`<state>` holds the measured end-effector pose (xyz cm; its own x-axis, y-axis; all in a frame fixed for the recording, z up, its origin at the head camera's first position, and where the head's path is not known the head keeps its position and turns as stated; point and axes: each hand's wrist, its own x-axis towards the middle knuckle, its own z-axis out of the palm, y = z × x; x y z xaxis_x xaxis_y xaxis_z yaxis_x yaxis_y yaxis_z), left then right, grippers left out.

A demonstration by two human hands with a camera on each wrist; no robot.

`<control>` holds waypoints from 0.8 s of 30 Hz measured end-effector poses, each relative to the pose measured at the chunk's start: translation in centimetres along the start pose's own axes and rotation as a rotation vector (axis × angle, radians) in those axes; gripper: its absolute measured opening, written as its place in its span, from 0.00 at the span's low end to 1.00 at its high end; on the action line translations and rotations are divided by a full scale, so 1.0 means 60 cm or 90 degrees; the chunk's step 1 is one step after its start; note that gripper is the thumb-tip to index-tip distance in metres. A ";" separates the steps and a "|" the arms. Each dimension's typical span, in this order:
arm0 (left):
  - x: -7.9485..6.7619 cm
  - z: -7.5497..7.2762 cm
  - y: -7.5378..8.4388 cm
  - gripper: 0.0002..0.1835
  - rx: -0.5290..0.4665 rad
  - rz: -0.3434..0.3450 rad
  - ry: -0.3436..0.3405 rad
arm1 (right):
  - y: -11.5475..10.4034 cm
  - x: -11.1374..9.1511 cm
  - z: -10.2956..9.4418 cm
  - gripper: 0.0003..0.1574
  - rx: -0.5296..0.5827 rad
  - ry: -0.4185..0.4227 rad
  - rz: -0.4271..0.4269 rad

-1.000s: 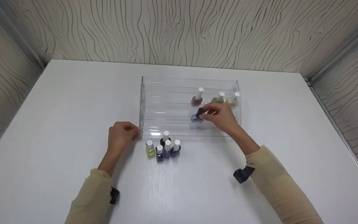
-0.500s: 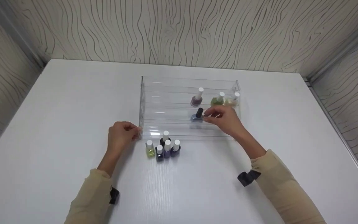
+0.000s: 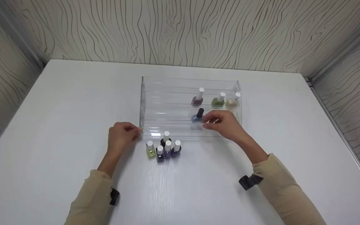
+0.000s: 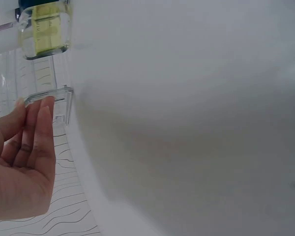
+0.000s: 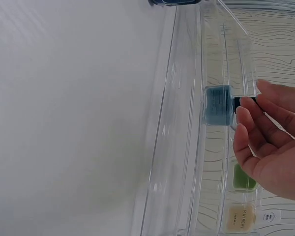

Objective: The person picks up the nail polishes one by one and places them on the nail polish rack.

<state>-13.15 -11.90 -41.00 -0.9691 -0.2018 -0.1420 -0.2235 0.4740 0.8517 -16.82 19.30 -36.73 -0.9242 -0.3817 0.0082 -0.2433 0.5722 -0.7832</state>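
A clear tiered acrylic rack (image 3: 173, 125) stands on the white table. My left hand (image 3: 122, 136) pinches its front left corner between thumb and fingers, as the left wrist view also shows. On a middle tier sits a blue nail polish bottle (image 3: 196, 118) with a black cap, upright. My right hand (image 3: 225, 124) is just right of that bottle, its fingers loosely bent and holding nothing. In the right wrist view the fingers partly cover the black cap. One tier higher stand a dark mauve bottle (image 3: 197, 101), a green bottle (image 3: 218, 102) and a pale cream bottle (image 3: 232, 103), all white-capped.
In front of the rack's left part stand several white-capped nail polish bottles: a yellow one (image 3: 150, 152), a purple one (image 3: 167, 153) and dark ones (image 3: 176, 152). A patterned wall (image 3: 167, 31) rises behind the table, with side panels left and right.
My right hand has let go of the blue bottle's black cap and drawn slightly right and toward me. The blue bottle stays on its tier. My left hand has not moved.
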 end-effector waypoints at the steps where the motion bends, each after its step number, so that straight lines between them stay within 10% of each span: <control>1: 0.000 0.000 0.000 0.05 -0.002 0.000 0.000 | -0.001 0.000 0.001 0.11 -0.001 -0.003 0.001; 24: 0.000 -0.001 0.001 0.05 0.005 -0.008 -0.005 | -0.014 -0.004 0.043 0.10 0.037 -0.105 -0.092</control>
<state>-13.15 -11.92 -40.95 -0.9669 -0.2010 -0.1573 -0.2369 0.4775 0.8461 -15.65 17.05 -37.69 -0.8195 -0.5725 0.0254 -0.3478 0.4616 -0.8160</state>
